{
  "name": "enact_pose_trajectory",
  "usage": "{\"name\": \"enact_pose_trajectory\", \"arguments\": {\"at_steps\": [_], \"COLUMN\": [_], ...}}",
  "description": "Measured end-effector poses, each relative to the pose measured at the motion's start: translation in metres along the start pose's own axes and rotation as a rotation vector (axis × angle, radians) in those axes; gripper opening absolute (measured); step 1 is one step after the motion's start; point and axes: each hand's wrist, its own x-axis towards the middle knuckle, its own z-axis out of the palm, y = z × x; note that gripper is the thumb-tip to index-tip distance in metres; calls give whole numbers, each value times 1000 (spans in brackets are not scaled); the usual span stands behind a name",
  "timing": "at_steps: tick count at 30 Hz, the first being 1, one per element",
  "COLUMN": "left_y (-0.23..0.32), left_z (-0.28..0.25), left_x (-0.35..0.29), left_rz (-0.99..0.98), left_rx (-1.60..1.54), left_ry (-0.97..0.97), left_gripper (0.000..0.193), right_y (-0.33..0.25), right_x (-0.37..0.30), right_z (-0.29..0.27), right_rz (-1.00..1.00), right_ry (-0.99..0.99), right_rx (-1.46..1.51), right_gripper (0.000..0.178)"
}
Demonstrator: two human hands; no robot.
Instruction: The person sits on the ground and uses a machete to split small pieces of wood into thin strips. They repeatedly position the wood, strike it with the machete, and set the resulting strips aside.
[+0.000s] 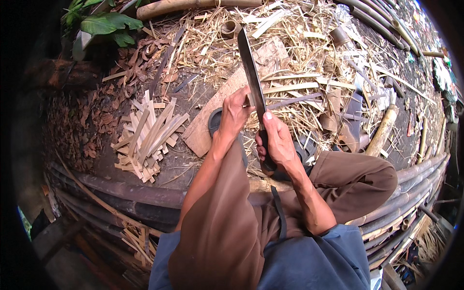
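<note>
My right hand (279,141) grips the dark handle of a machete (252,72), thumb laid along the base of the blade. The long blade points up and away from me, tilted slightly left. Close against the blade's left side is my left hand (235,112), fingers curled in a pinch. A small pale edge shows at those fingertips, but what it belongs to is mostly hidden. Left of my knee lies a loose pile of split bamboo strips (150,133) on the ground. Beneath the blade and my left hand, a flat wooden board (205,121) lies slantwise.
Bamboo shavings (212,60) litter the ground ahead, with a short bamboo ring (229,30) among them. A handsaw (353,108) and a bamboo pole (383,130) lie to the right. Dark bamboo poles (140,193) run beneath my legs. Green leaves (110,24) hang at the far left.
</note>
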Motion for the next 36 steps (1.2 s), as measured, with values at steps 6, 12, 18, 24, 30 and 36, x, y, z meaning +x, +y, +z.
{"name": "enact_pose_trajectory", "arguments": {"at_steps": [6,12,18,24,30,36], "left_y": [-4,-4,-7,4,4,-30], "left_z": [1,2,2,-1,-9,14], "left_x": [-1,1,2,4,3,-3], "left_rz": [-33,-48,-24,-25,-21,-187], "left_rx": [-58,-52,-49,-45,-154,-99], "left_ry": [0,14,31,91,109,55], "left_gripper": [28,20,24,22,13,21], "right_y": [-3,-4,1,5,-18,-12], "right_x": [-1,1,4,5,-10,11], "right_z": [4,4,7,13,19,6], "right_rz": [4,-174,-281,-228,-277,-316], "right_ry": [10,64,157,153,101,103], "right_rx": [-20,-257,-494,-438,-517,-537], "right_gripper": [42,46,42,43,44,44]}}
